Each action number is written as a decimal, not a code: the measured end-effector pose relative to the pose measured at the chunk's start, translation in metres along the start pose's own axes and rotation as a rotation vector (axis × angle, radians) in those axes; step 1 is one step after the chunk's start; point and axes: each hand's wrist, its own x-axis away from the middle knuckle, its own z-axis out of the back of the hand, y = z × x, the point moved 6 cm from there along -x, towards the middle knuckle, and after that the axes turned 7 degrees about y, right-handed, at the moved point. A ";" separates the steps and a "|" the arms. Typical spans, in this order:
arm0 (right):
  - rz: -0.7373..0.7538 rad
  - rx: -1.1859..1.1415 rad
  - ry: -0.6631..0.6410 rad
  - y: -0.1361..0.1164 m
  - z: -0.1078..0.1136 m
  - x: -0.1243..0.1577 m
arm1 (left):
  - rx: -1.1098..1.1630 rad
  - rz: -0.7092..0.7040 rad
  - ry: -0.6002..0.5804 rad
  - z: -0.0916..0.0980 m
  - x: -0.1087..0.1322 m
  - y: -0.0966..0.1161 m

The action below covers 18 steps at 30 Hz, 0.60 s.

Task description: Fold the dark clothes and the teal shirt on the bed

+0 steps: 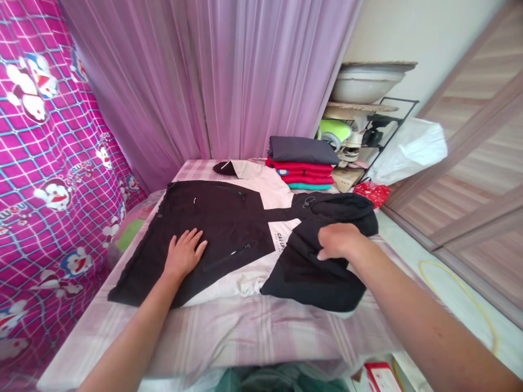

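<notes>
A black and off-white hooded jacket (229, 218) lies spread out on the table, front side up. Its hem is to the left and its dark hood (347, 209) to the right. My left hand (184, 253) rests flat on the black lower part, fingers spread. Over the near shoulder, my right hand (338, 241) has its fingers curled in at the black cloth and appears to pinch it; the fingertips are partly hidden. The far sleeve (257, 174) stretches toward the back with its dark cuff at the left, while the near sleeve lies bunched along the front.
Folded clothes (302, 158) are stacked at the table's back, beside a purple curtain (245, 71). Right of them stands a rack (378, 144) with shoes and a basin (368, 84). A pink patterned cloth (61, 163) hangs at left. The table (229, 343) has a plaid cover.
</notes>
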 end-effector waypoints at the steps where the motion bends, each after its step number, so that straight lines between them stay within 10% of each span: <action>1: 0.039 -0.018 0.089 -0.010 0.018 -0.006 | -0.006 -0.001 0.004 0.000 0.000 0.000; 7: 0.214 -0.368 0.459 -0.096 0.067 -0.081 | -0.002 0.012 -0.009 0.000 0.001 0.001; 12: -0.004 -0.404 0.507 -0.127 -0.011 -0.117 | 0.022 0.012 -0.025 0.002 0.001 0.001; 18: -0.101 -0.341 0.468 -0.085 -0.067 -0.101 | 0.056 0.014 -0.014 -0.002 0.004 0.001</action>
